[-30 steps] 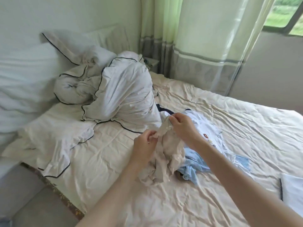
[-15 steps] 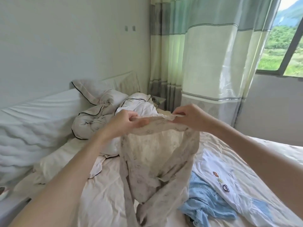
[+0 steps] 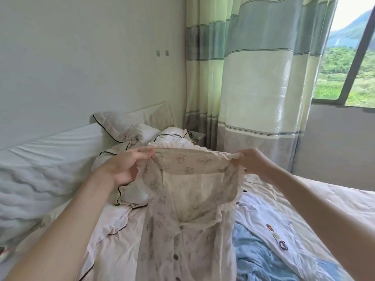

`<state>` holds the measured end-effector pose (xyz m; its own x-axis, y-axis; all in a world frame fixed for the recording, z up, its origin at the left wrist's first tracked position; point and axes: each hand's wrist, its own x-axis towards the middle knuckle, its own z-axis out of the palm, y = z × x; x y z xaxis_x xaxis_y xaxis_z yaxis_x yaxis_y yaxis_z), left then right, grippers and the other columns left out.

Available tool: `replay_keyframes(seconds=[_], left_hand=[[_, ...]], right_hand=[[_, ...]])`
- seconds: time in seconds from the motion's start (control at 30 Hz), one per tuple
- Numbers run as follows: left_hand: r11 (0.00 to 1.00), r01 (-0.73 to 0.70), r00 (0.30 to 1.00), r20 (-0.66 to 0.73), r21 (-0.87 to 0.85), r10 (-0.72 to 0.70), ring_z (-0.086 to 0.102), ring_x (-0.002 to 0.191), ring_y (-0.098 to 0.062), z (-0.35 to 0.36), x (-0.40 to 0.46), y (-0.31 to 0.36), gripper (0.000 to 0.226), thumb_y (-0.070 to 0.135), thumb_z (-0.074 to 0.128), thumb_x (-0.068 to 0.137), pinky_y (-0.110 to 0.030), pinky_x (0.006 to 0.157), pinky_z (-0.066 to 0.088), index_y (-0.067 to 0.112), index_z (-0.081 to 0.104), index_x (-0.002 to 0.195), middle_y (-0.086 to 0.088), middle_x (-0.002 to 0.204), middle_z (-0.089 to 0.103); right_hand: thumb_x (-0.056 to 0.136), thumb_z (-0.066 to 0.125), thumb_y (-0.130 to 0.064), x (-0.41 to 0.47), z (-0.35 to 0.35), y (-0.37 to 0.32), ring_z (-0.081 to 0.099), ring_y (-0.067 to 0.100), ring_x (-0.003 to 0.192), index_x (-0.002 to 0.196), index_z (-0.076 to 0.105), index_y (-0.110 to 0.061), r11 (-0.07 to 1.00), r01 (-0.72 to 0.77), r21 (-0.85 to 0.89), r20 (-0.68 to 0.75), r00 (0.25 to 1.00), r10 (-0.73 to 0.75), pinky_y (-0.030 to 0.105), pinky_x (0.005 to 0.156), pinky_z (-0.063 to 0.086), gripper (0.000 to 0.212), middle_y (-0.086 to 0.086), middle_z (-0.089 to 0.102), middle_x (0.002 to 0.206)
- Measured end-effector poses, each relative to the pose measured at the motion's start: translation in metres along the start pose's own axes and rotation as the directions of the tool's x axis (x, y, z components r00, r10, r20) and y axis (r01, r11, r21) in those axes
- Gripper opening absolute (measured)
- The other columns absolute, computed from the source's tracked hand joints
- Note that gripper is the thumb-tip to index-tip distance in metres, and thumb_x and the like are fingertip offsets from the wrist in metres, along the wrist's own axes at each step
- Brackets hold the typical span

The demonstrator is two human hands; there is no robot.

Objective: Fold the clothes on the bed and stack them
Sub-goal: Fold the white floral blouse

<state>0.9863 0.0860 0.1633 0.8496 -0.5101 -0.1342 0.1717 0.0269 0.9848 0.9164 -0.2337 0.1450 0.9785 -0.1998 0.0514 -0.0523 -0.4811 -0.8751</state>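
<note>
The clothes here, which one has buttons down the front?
The beige floral blouse, which both hands hold up by its top. The blue garment and the white one on the bed show none.

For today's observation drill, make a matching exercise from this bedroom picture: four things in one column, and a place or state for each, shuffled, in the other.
Things:
1. blouse
2. blue garment
3. curtain
4. pillow

Places or states:
A. hanging beside the window
B. held up by both hands
C. crumpled on the bed
D. leaning against the headboard

Pairs: 1-B, 2-C, 3-A, 4-D
</note>
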Motion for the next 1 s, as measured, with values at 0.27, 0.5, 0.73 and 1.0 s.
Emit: replay_keyframes(seconds=[0.27,0.5,0.73,1.0], left_hand=[[0.984,0.129,0.987,-0.081,-0.124,-0.14,0.068,0.077,-0.023,-0.019,-0.016,-0.021,0.031,0.024,0.061,0.075,-0.038,0.081,0.05,0.009,0.064,0.102,-0.012,0.091,0.068],[0.978,0.18,0.977,-0.102,-0.102,-0.19,0.068,0.065,-0.021,-0.025,-0.016,-0.026,0.025,0.022,0.058,0.082,-0.035,0.066,0.057,0.009,0.067,0.102,-0.012,0.083,0.068],[0.953,0.019,0.997,-0.08,0.303,0.006,0.061,0.094,-0.015,-0.028,-0.025,-0.031,0.096,0.046,0.094,0.032,-0.026,0.077,0.052,0.023,0.055,0.117,-0.005,0.111,0.059],[0.224,-0.004,0.958,-0.06,0.974,0.279,0.06,0.075,-0.019,-0.013,-0.018,-0.045,0.007,0.024,0.068,0.081,-0.034,0.067,0.046,0.025,0.066,0.074,0.003,0.071,0.065]], right_hand=[[0.077,0.06,-0.016,-0.011,0.009,0.002,0.069,0.02,0.064,0.082,0.075,-0.005,0.722,-0.449,0.527,0.523,0.841,0.141,0.029,0.058,0.057,0.019,0.01,0.071,0.076],[0.072,0.071,-0.03,-0.008,0.009,0.001,0.055,0.022,0.057,0.085,0.062,-0.002,0.857,-0.362,0.366,0.472,0.866,0.164,0.029,0.053,0.041,0.032,0.01,0.063,0.068],[0.072,0.071,-0.016,-0.01,0.001,0.007,0.068,0.024,0.092,0.117,0.058,-0.01,0.882,-0.283,0.378,0.568,0.823,0.021,0.034,0.08,0.057,0.047,0.01,0.069,0.106],[0.079,0.07,-0.047,-0.02,0.024,-0.002,0.056,0.008,0.09,0.127,0.056,-0.04,0.576,0.375,-0.726,0.257,0.925,-0.279,0.021,0.076,0.044,0.05,-0.009,0.063,0.107]])
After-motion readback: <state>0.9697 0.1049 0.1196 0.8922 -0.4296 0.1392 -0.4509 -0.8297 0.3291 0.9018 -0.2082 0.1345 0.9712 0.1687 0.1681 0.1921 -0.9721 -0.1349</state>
